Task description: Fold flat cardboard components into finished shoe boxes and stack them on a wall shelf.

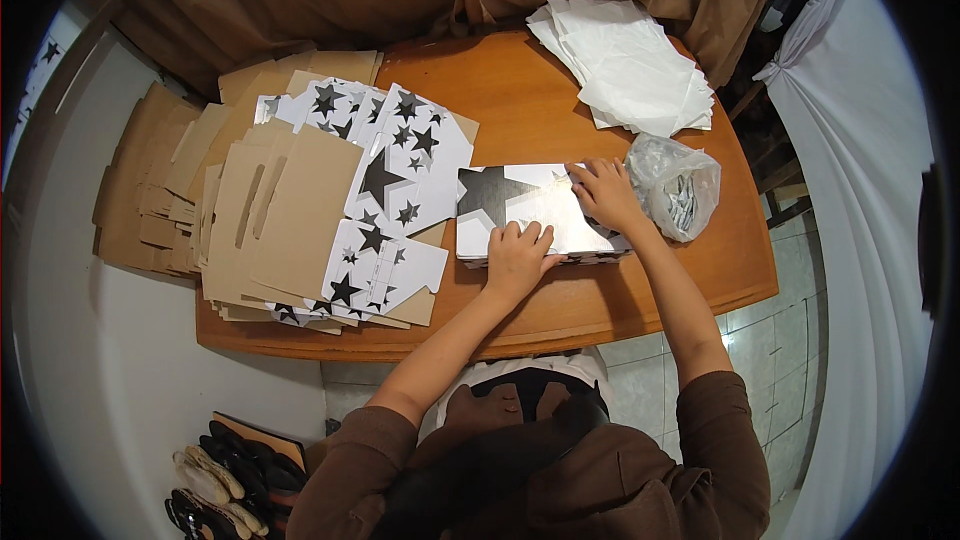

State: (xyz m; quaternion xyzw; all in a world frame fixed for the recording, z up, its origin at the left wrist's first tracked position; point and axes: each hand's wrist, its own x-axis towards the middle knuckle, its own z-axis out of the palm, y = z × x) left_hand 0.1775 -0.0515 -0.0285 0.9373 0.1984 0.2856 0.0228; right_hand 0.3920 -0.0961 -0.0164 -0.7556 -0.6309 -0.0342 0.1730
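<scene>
A closed white cardboard box [550, 208] printed with black stars lies in front of me on the table, its lid catching a bright glare. My left hand [517, 258] rests on the box's near edge, fingers apart on the lid and thumb by the front side. Toward the far right part of the lid, my right hand [606, 194] lies with its fingers spread and pressed on the top. Neither hand is wrapped round anything. Just right of my right hand sits a clear plastic bag [690, 180] with small silvery packets inside.
Flat cardboard box blanks [285, 210], brown and star-printed, are piled across the left of the wooden table [480, 75]. White paper sheets [635, 65] lie stacked at the far right. Brown curtain [350, 0] hangs behind; shoes [240, 470] stand on the floor at lower left.
</scene>
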